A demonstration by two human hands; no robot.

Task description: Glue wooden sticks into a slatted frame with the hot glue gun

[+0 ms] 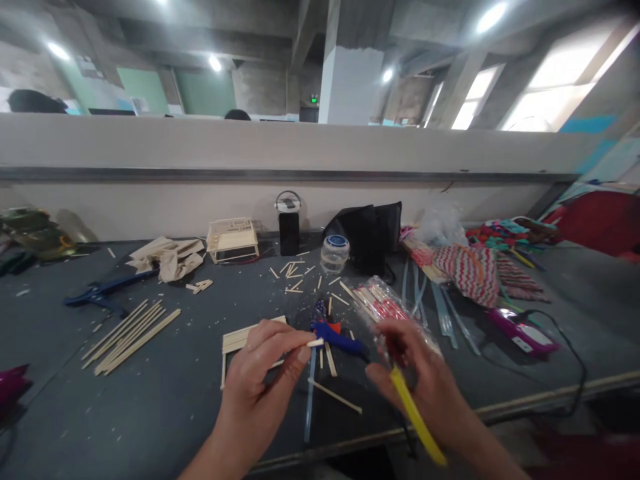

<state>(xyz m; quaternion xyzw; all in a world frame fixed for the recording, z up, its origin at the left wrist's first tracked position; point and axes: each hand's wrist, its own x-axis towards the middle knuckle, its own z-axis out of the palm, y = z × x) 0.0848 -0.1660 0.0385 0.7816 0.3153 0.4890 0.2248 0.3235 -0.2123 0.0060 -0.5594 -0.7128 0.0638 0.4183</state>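
Note:
Between the thumb and forefinger of my left hand [267, 370] is a short wooden stick [315, 343], its pale end poking out to the right. My right hand [420, 373] is closed around a yellow-handled tool [417, 417]; the handle slants down out of the palm, and the working end is mostly hidden by the fingers. Under and behind my left hand lies a small frame of glued sticks [237, 340]. A blue glue gun [343, 339] rests between the hands, with a clear glue stick [310, 400] in front of it.
Long sticks [133, 337], a blue clamp-like tool [103, 290] and crumpled paper [170, 257] lie left. A stick model [233, 240], phone [289, 233] and jar [335, 255] stand behind. Bagged sticks [383, 300], glue sticks [443, 317] and a purple corded device [523, 333] are right.

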